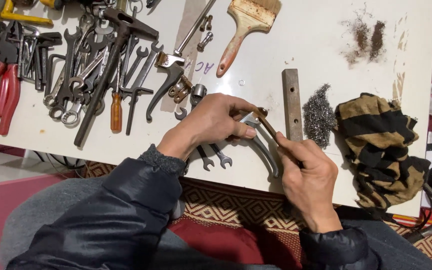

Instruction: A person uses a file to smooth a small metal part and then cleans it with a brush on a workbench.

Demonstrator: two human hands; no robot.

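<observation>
On the far left of the white tabletop (306,45) lie red-handled pliers (6,92) beside a crowded heap of spanners (76,75), with a long dark hammer (107,75) laid slantwise across them and an orange-handled screwdriver (116,111) close by. Just right of that, a black lever (163,90) and a long metal rod (191,27) rest near a worn paintbrush (243,30).

Near the front edge, the left hand (211,122) closes around a silvery metal lever (263,145), thumb pressed along its side, keeping it lifted just above the tabletop and two small spanners (213,156). The right hand (308,175) pinches the lower end of a thin rusty-brown strip (268,127), fingers curled tight, its upper end meeting the top of the lever.

The lever looks like rigid cast metal: moderately heavy for its size, stiff, smooth and probably a bit slippery, so a full wrap near its thick head seems the surest hold. The strip looks light, narrow and hard, with rust giving some grip; a pinch close to its working end would likely control it best.

Farther right stand a flat grey bar (291,105), a wad of steel wool (318,115), a striped brown-and-black rag (381,145), and rusty dust (366,37) at the rear.
</observation>
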